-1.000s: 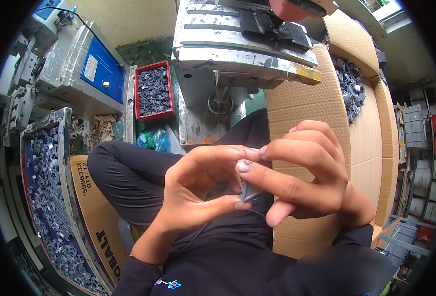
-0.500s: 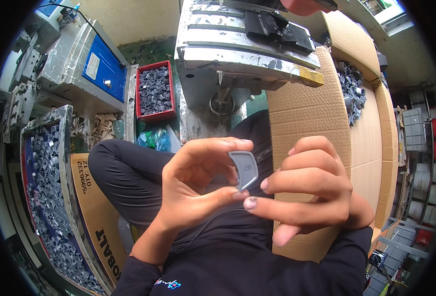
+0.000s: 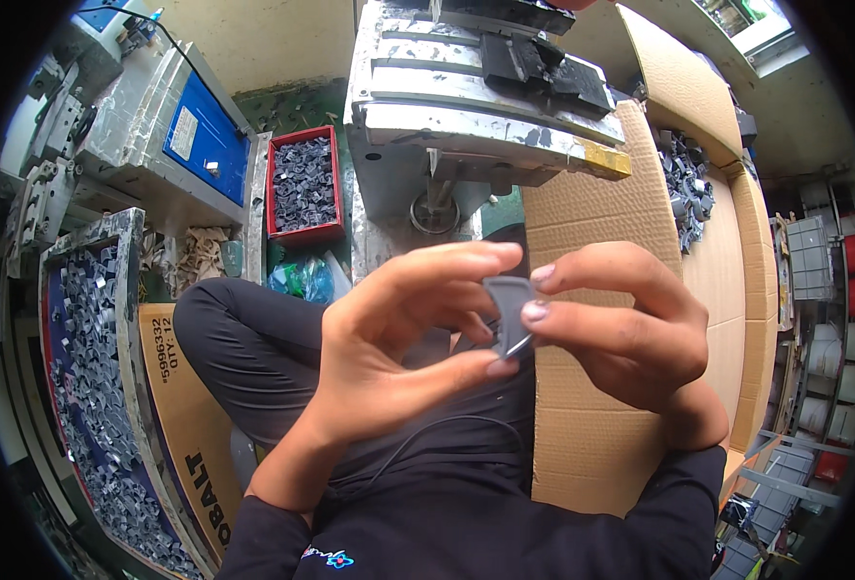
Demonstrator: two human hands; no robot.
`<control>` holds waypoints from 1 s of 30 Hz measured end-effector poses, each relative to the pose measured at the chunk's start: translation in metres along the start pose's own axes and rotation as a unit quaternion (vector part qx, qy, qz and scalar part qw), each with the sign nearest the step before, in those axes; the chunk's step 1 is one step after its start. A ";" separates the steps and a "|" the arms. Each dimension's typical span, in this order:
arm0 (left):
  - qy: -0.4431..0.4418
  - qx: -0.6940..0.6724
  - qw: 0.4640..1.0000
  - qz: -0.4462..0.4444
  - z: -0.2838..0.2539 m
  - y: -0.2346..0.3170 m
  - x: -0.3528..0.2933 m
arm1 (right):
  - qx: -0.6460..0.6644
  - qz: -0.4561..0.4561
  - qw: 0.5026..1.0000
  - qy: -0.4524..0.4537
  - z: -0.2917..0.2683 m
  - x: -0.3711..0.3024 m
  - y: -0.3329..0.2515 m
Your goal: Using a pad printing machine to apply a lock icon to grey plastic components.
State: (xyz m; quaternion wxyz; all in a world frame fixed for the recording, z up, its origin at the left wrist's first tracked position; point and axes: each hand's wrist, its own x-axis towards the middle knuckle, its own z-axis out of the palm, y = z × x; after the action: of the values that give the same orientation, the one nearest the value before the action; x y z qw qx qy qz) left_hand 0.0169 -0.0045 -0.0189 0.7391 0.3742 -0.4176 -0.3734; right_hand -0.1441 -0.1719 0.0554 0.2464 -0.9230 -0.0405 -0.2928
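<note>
Over the lap [image 3: 485, 401], fingers [image 3: 451, 259] of the left hand [image 3: 369, 353] hold a curved grey plastic piece [image 3: 511, 307]; the right hand [image 3: 635, 324] touches it, grip unclear.

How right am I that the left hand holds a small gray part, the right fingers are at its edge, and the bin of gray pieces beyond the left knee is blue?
Not blue: the bin of gray pieces is red, as the head view shows. The rest stands: the left hand holds the small gray part, right fingers at its edge.
</note>
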 end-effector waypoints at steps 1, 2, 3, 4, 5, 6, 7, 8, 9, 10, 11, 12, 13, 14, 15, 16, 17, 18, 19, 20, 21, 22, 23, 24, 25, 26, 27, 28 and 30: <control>-0.013 0.000 1.000 -0.002 0.001 0.001 0.006 | -0.003 -0.003 1.000 -0.002 -0.003 0.001 0.000; 0.001 -0.006 1.000 -0.005 0.004 0.001 0.011 | -0.018 0.001 1.000 -0.008 -0.007 0.004 -0.002; -0.008 0.030 0.999 0.019 0.002 0.002 0.020 | -0.034 0.005 0.999 -0.013 -0.009 0.006 -0.002; -0.015 0.068 0.997 0.042 -0.001 0.006 0.030 | -0.033 0.000 0.999 -0.016 -0.009 0.008 -0.001; -0.016 0.110 0.991 0.078 -0.002 0.005 0.040 | -0.078 -0.009 0.997 0.013 -0.010 0.008 -0.001; -0.034 0.175 0.977 0.114 -0.007 0.006 0.052 | -0.123 -0.019 0.991 0.042 -0.011 0.009 0.000; -0.037 0.205 0.969 0.130 -0.008 0.008 0.062 | -0.168 -0.032 0.985 0.038 -0.016 0.011 0.002; -0.041 0.234 0.960 0.147 -0.006 0.012 0.071 | -0.162 -0.038 0.984 0.058 -0.018 0.014 0.006; -0.041 0.229 0.962 0.146 -0.003 0.014 0.079 | -0.169 -0.051 0.982 0.070 -0.021 0.018 0.011; -0.039 0.226 0.962 0.150 -0.001 0.014 0.089 | -0.179 -0.062 0.978 0.083 -0.024 0.023 0.018; -0.034 0.274 0.947 0.163 -0.001 0.017 0.099 | -0.186 -0.072 0.975 0.092 -0.027 0.028 0.026; -0.030 0.321 0.931 0.174 -0.002 0.018 0.109 | -0.193 -0.048 0.975 0.102 -0.029 0.034 0.031; -0.016 0.352 0.917 0.184 -0.006 0.016 0.120 | -0.187 -0.040 0.975 0.117 -0.029 0.040 0.039; -0.013 0.351 0.917 0.188 -0.010 0.012 0.132 | -0.183 -0.032 0.974 0.132 -0.029 0.046 0.048; -0.005 0.380 0.902 0.207 -0.014 0.007 0.143 | -0.188 -0.016 0.971 0.145 -0.028 0.052 0.054; 0.004 0.408 0.885 0.224 -0.017 0.006 0.151 | -0.193 0.000 0.968 0.158 -0.027 0.058 0.062; 0.009 0.449 0.868 0.212 -0.021 0.005 0.157 | -0.170 0.006 0.971 0.166 -0.025 0.063 0.069; 0.012 0.448 0.868 0.215 -0.022 0.002 0.159 | -0.171 0.003 0.971 0.164 -0.023 0.066 0.074; 0.015 0.473 0.856 0.208 -0.022 0.001 0.162 | -0.191 0.009 0.971 0.144 -0.023 0.069 0.079; 0.020 0.498 0.843 0.201 -0.022 0.000 0.165 | -0.212 0.016 0.970 0.123 -0.023 0.070 0.084; 0.015 0.508 0.840 0.188 -0.023 -0.002 0.164 | -0.216 0.016 0.969 0.116 -0.022 0.069 0.088; 0.017 0.508 0.841 0.188 -0.024 -0.004 0.164 | -0.216 0.015 0.970 0.114 -0.019 0.069 0.091; 0.016 0.523 0.830 0.194 -0.025 -0.006 0.164 | -0.217 0.021 0.970 0.108 -0.017 0.069 0.092; 0.015 0.539 0.818 0.200 -0.025 -0.008 0.165 | -0.217 0.028 0.970 0.102 -0.015 0.069 0.092; 0.018 0.538 0.821 0.190 -0.025 -0.007 0.165 | -0.221 0.023 0.969 0.105 -0.014 0.070 0.092; 0.019 0.538 0.822 0.188 -0.024 -0.007 0.165 | -0.220 0.023 0.970 0.102 -0.015 0.070 0.092; 0.020 0.536 0.822 0.189 -0.024 -0.007 0.164 | -0.223 0.023 0.969 0.099 -0.016 0.071 0.091; 0.021 0.536 0.823 0.190 -0.024 -0.007 0.164 | -0.228 0.023 0.969 0.097 -0.016 0.071 0.091; 0.023 0.539 0.820 0.193 -0.025 -0.006 0.163 | -0.231 0.019 0.968 0.095 -0.015 0.072 0.090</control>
State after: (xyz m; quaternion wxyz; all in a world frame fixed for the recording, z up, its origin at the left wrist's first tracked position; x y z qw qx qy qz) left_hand 0.0989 -0.1421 0.0214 0.4859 0.6329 -0.5988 0.0696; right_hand -0.0722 -0.2626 0.0674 0.0345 -0.9236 0.0695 -0.3754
